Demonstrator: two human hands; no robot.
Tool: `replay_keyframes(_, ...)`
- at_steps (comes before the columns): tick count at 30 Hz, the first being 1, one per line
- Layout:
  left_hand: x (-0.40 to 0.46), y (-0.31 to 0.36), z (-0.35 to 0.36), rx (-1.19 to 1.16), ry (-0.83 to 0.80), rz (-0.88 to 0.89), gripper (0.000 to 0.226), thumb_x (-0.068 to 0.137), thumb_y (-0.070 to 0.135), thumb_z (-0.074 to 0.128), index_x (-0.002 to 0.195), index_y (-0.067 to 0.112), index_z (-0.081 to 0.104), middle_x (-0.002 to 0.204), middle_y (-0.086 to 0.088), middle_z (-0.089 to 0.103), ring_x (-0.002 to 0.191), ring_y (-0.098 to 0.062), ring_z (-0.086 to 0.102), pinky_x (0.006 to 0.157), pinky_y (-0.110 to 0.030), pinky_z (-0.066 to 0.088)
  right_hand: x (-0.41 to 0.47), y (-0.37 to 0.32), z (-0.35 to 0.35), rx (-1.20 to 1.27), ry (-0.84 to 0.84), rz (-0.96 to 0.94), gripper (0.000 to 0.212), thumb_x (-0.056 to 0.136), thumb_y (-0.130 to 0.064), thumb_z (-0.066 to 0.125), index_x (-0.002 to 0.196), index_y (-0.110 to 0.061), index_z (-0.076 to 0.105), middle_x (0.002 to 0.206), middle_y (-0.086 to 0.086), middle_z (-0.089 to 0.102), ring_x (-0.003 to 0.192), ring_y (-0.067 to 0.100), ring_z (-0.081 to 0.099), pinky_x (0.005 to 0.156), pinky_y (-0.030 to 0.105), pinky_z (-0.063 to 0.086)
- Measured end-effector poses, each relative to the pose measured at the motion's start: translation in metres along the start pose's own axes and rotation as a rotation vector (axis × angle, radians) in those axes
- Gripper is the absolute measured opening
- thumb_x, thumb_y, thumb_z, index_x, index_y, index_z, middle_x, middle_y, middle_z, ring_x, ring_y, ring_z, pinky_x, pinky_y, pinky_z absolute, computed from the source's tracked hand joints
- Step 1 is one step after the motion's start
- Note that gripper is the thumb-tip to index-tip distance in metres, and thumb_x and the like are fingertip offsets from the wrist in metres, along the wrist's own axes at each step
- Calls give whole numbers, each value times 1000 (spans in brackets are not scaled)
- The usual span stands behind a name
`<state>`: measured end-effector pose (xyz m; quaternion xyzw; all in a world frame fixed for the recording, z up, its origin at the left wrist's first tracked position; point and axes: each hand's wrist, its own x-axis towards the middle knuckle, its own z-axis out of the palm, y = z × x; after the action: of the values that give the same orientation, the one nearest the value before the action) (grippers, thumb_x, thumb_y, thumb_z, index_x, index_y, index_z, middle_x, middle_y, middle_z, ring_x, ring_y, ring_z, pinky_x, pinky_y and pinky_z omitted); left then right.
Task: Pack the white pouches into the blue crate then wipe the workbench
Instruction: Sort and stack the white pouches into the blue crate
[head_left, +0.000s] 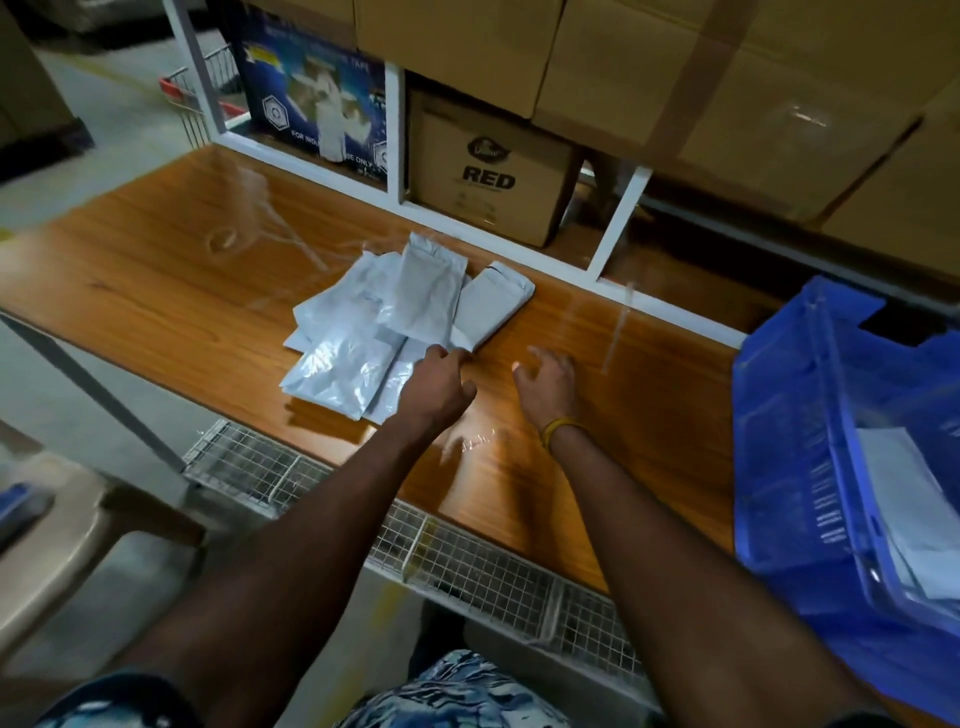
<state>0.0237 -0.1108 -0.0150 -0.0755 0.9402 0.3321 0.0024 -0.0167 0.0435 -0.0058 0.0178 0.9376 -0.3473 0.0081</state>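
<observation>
A loose pile of white pouches (395, 317) lies on the wooden workbench (156, 291), toward its far edge and just in front of the white shelf frame (618, 223). The pouches overlap one another; the topmost lies at a slant across the pile, and one more lies at the pile's right side, touching it.

The left hand (439, 384) reaches over the bench to the near right corner of the pile. Its fingertips touch the pouch edge there; whether they pinch the edge or only rest on it cannot be determined, because the back of the hand hides them.

The right hand (548, 384) is above bare wood just right of the pile, apart from the pouches. Its fingers are spread and loosely bent, and it holds nothing. A yellow band (561, 428) circles the right wrist.

The blue crate (779, 441) stands at the right end of the workbench, well apart from the pile. At least one white pouch (904, 499) already lies inside it.

Behind the bench, the shelf holds a cardboard box marked RED (488, 171) and a blue printed carton (317, 98). A wire mesh tray (467, 561) runs along the near edge of the bench.
</observation>
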Motion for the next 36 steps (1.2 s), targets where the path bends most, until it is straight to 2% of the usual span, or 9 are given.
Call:
replay_keyframes(5,51,-2,-10,57,58,-27,45,90,25,57,134,18,54,129,-18,48,113,-39,54,96,-47,48,60,-20,34,-17,-79,-74,41,96,-28,53,136,-19,53,140,14,47,128,32,45,107,44,38)
replay_keyframes(9,95,-8,-13,144,100,-25,45,91,25,54,135,15,52,125,-20,51,109,-41,55,92,-47,48,103,-23,64,-143,-224,-140,45,98,-31,47,143,-29,44,156,10,27,139,35,33,112,50,34)
replay_keyframes(12,121,-14,-10,236,124,-22,48,91,29,55,137,16,50,134,-18,48,122,-38,50,102,-46,40,136,-17,90,-303,-394,-217,50,95,-43,35,145,-37,39,161,5,19,148,36,13,114,56,26)
replay_keyframes(15,139,-19,-5,315,124,-20,52,92,32,52,142,19,43,145,-19,38,136,-38,35,113,-52,26,155,-6,106,-367,-446,-207,56,92,-49,35,147,-39,30,160,0,26,149,33,14,115,54,23)
replay_keyframes(20,153,-23,-5,465,83,-61,56,96,43,49,148,28,35,158,-18,21,148,-43,10,116,-62,7,151,1,87,-255,-336,-327,39,95,-36,56,134,-28,57,151,7,38,141,29,31,115,44,27)
replay_keyframes(25,150,-29,-4,514,34,-159,69,84,56,62,144,30,39,157,-19,18,142,-48,17,111,-62,23,154,-2,77,-239,-255,-347,32,85,-45,66,104,-18,66,116,9,57,118,32,50,102,46,41)
replay_keyframes(30,144,-30,-4,507,93,-189,67,83,53,63,141,27,41,147,-18,28,125,-43,38,97,-53,39,144,-17,76,-304,-213,-96,69,76,-70,62,125,-24,49,136,17,37,125,41,39,101,58,37)
replay_keyframes(34,139,-33,-1,498,144,-185,59,87,48,58,138,23,45,139,-18,37,117,-43,44,93,-50,41,135,-30,87,-288,-231,40,77,79,-71,58,140,-31,35,154,20,11,143,52,3,111,70,13)
replay_keyframes(36,137,-36,-1,473,154,-211,54,86,44,59,134,23,47,137,-18,38,119,-46,42,96,-52,39,133,-31,88,-295,-232,48,79,79,-67,61,142,-29,33,156,21,7,144,50,-2,111,70,13)
